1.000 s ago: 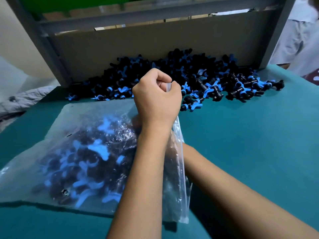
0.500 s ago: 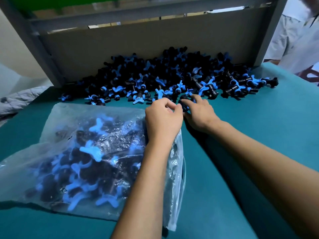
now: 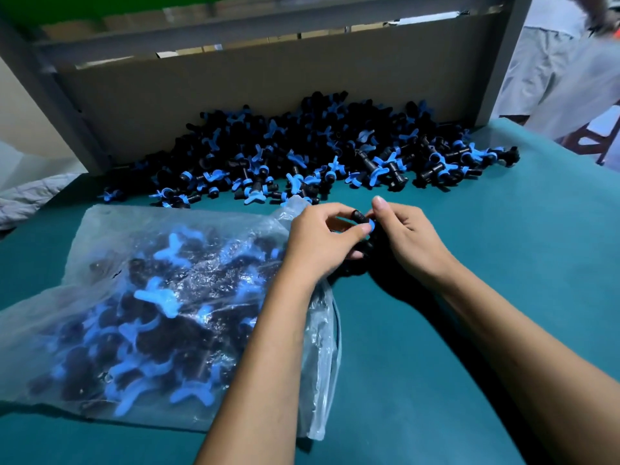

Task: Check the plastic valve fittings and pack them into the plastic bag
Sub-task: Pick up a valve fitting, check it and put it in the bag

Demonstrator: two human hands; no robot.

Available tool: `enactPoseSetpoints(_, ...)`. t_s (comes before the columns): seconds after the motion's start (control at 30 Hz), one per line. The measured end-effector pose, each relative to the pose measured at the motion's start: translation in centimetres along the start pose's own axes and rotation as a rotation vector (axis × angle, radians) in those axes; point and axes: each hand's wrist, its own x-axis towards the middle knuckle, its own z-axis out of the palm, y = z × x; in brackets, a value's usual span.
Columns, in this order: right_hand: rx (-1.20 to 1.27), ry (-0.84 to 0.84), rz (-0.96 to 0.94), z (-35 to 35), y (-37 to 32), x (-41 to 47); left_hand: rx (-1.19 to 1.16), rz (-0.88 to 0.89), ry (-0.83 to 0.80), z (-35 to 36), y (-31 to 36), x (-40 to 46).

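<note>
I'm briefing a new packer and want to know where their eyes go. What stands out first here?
First, the heap of black-and-blue valve fittings piled against the cardboard wall at the far side of the teal table. Next, the clear plastic bag, front left, full of them. Between, the left hand and right hand hold one fitting.

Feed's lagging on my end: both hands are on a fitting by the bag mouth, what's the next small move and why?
Probably turn the valve fitting over for a quick check, then slip it into the plastic bag. The left hand and right hand both pinch it just beside the bag's mouth, and the loose pile remains unpacked.
</note>
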Motion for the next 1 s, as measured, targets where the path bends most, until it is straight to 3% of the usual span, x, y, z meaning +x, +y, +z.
enactPoseSetpoints(0.37, 0.799, -0.058, 0.276, -0.6, 0.7, 0.5, -0.281, -0.139, 0.017, 0.1, -0.6, -0.2)
enactPoseSetpoints(0.6, 0.623, 0.011, 0.194, -0.5, 1.4, 0.3, -0.354, -0.126, 0.084, 0.1, -1.1, 0.0)
enactPoseSetpoints(0.83, 0.693, -0.038, 0.160, -0.5, 1.1, 0.1, -0.237, -0.093, 0.105, 0.2, -1.0, 0.0)
enactPoseSetpoints(0.93, 0.625, 0.054, 0.176, -0.3, 1.2, 0.2, -0.205, -0.100, 0.136, 0.0, -1.0, 0.1)
enactPoseSetpoints(1.0, 0.706, 0.157, 0.223, -0.5, 1.2, 0.3, -0.218, -0.119, 0.186, -0.7, -0.9, 0.3)
